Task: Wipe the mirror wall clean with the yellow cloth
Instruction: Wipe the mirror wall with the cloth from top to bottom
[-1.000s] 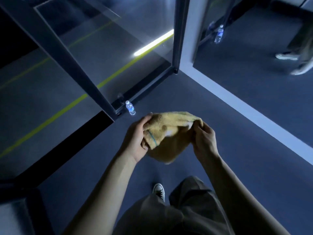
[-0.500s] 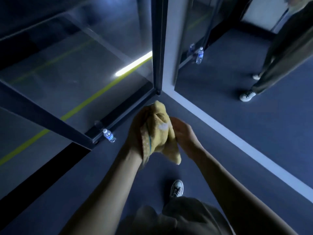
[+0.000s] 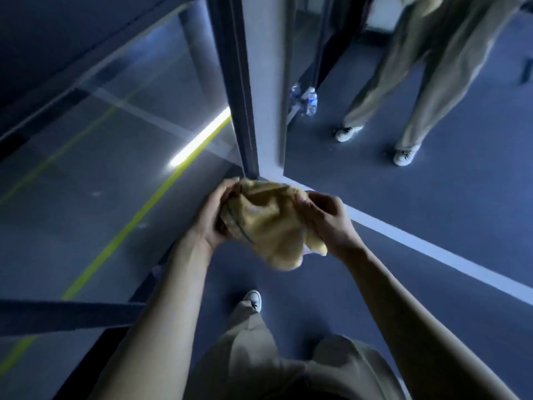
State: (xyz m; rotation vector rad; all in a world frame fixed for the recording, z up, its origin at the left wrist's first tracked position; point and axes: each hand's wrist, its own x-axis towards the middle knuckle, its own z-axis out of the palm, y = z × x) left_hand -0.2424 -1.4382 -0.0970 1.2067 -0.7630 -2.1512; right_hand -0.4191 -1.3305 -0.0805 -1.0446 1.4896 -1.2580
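Both hands are held out in front of the person, close together, with the cloth [image 3: 268, 226] bunched between them. Left hand [image 3: 213, 217] cups the cloth's left side, its fingers curled over the top edge. Right hand [image 3: 328, 220] grips the right side, fingers curled into the fabric. The cloth is yellow and crumpled into a loose ball, with a thin dark stripe showing near the left hand and a loose corner hanging below the right hand. It touches nothing but the hands. It hangs over the floor [image 3: 317, 298], near the corner where the glass [image 3: 101, 168] on the left meets the mirror [image 3: 461, 183] on the right, and it is not against either one.

A dark post [image 3: 236, 82] runs up from that corner, just beyond the cloth. The mirror stands to the right, above a pale strip [image 3: 432, 252] along its foot. In it I can see beige trouser legs and two white shoes reflected, and a water bottle [image 3: 311, 101] near the post. The glass on the left shows a bright bar of light [image 3: 199, 141] and a yellow line [image 3: 115, 246] slanting across. Nearest of all, below the arms, are the person's own beige trousers [image 3: 259, 356], and one white shoe [image 3: 253, 300] points toward the corner.
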